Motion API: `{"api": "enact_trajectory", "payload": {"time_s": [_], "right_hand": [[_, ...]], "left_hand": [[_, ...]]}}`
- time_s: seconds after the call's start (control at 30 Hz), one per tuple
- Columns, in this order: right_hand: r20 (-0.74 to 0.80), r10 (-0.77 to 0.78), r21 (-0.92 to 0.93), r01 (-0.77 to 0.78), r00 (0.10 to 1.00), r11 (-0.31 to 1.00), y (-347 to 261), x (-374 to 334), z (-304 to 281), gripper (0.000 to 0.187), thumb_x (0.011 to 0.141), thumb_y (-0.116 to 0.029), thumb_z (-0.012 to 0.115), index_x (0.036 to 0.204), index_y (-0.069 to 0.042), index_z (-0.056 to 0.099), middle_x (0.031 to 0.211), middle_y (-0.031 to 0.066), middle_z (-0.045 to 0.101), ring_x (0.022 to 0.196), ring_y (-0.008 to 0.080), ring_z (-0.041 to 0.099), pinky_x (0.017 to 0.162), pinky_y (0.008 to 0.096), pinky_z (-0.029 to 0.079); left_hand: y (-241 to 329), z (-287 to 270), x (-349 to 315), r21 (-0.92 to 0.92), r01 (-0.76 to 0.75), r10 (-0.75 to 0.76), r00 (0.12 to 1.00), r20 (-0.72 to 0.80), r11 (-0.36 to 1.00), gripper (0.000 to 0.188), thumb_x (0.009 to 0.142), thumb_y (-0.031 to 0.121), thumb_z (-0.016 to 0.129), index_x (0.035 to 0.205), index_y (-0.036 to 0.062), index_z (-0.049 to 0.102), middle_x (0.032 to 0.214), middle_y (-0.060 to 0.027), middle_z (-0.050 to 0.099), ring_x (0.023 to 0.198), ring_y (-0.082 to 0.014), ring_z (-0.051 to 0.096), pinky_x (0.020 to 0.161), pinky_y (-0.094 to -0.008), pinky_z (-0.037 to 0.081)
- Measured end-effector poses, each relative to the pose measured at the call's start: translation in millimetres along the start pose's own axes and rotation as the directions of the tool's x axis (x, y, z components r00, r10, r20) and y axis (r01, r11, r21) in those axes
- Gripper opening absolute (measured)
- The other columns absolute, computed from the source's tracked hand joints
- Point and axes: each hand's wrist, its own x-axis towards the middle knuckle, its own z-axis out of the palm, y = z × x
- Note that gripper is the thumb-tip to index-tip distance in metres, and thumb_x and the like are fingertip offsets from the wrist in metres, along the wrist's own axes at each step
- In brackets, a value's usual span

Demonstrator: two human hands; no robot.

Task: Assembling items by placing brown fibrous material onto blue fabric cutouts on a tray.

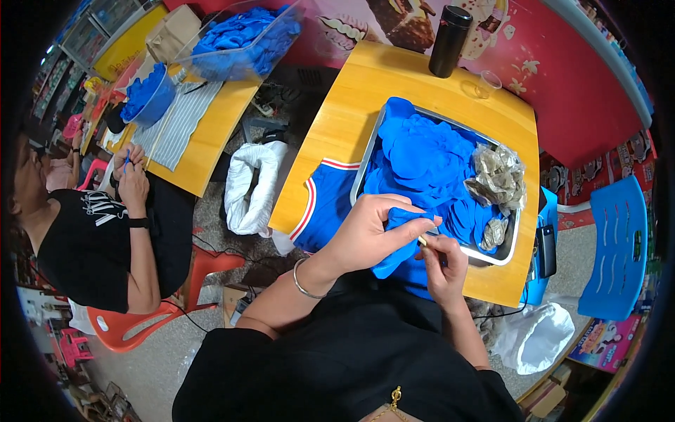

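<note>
My left hand [362, 235], with a silver bangle on its wrist, is closed on a soft, thin blue piece [391, 261] that looks like cloth. Close beside it, my right hand [446, 266] pinches a small pale yellow stick-like thing [422, 240] against the piece's edge. The fingers hide most of that thing. Just beyond both hands a metal tray [518, 235] is heaped with rounded blue pieces [422, 151]. On the heap's right side lie crumpled, brownish see-through bundles [498, 176].
A blue garment with red-white trim [327, 200] lies left of the tray on the wooden table [358, 84]. A black flask [450, 41] and clear cup [488, 84] stand behind. At left, a co-worker [91, 239] sits by another table. A blue chair [617, 246] stands right.
</note>
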Motion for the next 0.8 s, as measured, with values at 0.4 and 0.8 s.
{"api": "enact_trajectory", "payload": {"time_s": [0.4,0.8], "right_hand": [[0.106,0.270,0.434,-0.289,0.957,0.853,-11,-1,4,0.012,0.089,-0.004,0.051,0.099,0.001,0.054,0.076,0.0069,0.057,0.070,0.0112,0.056,0.062,0.0235,0.044],[-0.036,0.153,0.314,-0.135,0.988,0.940,-6,0,7,0.012,0.085,-0.002,0.057,0.096,0.001,0.055,0.078,0.0085,0.059,0.068,0.0126,0.056,0.063,0.0239,0.045]], "left_hand": [[3,3,-1,-0.049,0.121,-0.121,0.993,0.008,0.991,0.016,0.080,0.006,0.061,0.093,0.0007,0.069,0.074,-0.0080,0.065,0.069,-0.0109,0.058,0.063,-0.0241,0.043],[-6,10,-6,0.119,-0.213,0.223,0.972,-0.078,0.970,0.035,0.088,0.026,0.056,0.108,-0.0028,0.060,0.106,-0.0158,0.063,0.083,-0.0207,0.060,0.071,-0.0280,0.046]]}}
